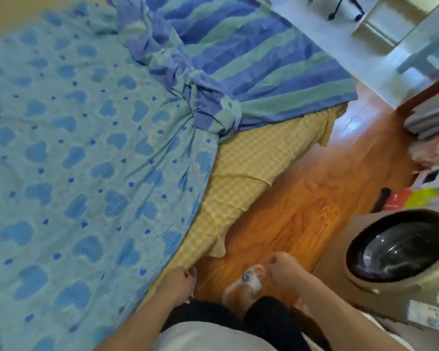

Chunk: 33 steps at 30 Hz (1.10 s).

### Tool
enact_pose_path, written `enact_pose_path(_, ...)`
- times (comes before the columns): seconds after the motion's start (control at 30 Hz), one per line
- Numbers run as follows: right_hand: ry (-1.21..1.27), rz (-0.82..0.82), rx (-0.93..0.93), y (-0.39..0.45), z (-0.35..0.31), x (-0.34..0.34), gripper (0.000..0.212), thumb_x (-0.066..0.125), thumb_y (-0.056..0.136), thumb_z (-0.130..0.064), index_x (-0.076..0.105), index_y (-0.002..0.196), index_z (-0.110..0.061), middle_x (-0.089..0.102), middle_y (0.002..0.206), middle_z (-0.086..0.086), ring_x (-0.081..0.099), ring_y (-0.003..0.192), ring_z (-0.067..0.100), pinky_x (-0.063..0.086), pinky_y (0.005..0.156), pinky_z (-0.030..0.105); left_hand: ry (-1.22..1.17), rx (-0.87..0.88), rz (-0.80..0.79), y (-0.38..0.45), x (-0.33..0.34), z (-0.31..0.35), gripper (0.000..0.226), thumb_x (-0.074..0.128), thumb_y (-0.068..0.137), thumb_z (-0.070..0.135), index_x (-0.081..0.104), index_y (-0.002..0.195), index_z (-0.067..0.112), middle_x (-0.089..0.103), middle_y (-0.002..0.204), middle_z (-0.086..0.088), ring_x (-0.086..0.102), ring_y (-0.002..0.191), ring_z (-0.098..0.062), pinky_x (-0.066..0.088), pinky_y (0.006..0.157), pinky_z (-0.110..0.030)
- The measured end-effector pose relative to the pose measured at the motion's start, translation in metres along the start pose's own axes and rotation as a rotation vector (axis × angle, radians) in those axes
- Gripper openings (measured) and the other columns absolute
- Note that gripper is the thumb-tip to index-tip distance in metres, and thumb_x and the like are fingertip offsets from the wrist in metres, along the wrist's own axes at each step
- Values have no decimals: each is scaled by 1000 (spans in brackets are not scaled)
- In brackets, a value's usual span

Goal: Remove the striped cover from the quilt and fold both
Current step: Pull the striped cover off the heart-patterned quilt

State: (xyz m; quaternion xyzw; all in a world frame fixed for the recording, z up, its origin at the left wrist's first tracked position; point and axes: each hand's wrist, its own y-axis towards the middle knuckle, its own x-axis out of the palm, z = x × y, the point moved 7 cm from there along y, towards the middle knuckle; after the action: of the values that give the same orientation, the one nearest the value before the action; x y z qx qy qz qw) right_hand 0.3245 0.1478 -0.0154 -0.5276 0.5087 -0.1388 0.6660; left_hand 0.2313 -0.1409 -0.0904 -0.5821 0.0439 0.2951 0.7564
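Left hand (180, 277): fingers curled at the bed's near edge, pinching the light-blue heart-patterned quilt (74, 160) | Right hand (281, 267): loose, holding nothing, above the wooden floor (302, 198) | Blue-and-green striped fabric cover (251, 64): bunched at the far end, still around the quilt there | Yellow checked bed sheet (243, 168): underneath both

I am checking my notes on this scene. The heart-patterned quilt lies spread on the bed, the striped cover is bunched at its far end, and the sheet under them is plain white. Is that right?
Not quite. The head view shows the sheet is yellow checked, not plain white. The heart-patterned quilt does lie spread on the bed, with the striped cover bunched at its far end.
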Motion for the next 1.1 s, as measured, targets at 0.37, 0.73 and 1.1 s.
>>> enact_pose_path(0.37, 203, -221, -2, 234, -68, -95, 16, 56, 97, -25, 59, 101, -9, 63, 101, 15, 68, 97, 36, 60, 78, 50, -1724, -744, 297, 100, 112, 13, 50, 50, 98, 55, 57, 98, 5, 62, 80, -9, 62, 66, -25, 52, 62, -34)
enact_pose_path(0.73, -15, -180, -43, 292, -12, -70, 10, 56, 92, -16, 63, 87, -12, 65, 79, 4, 63, 63, 16, 48, 47, 22, -1293, -924, 629, 51, 161, -40, 21, 55, 100, 20, 58, 84, 6, 62, 73, -20, 55, 51, -25, 43, 51, -32)
enact_pose_path(1.1, -211, 196, -585, 265, -176, -220, 23, 49, 92, -23, 63, 84, -8, 69, 84, 10, 65, 74, 27, 53, 60, 37, -652, -214, 317, 110, 31, 144, 32, 52, 100, 31, 66, 74, 19, 71, 62, 2, 62, 51, -7, 47, 53, -26)
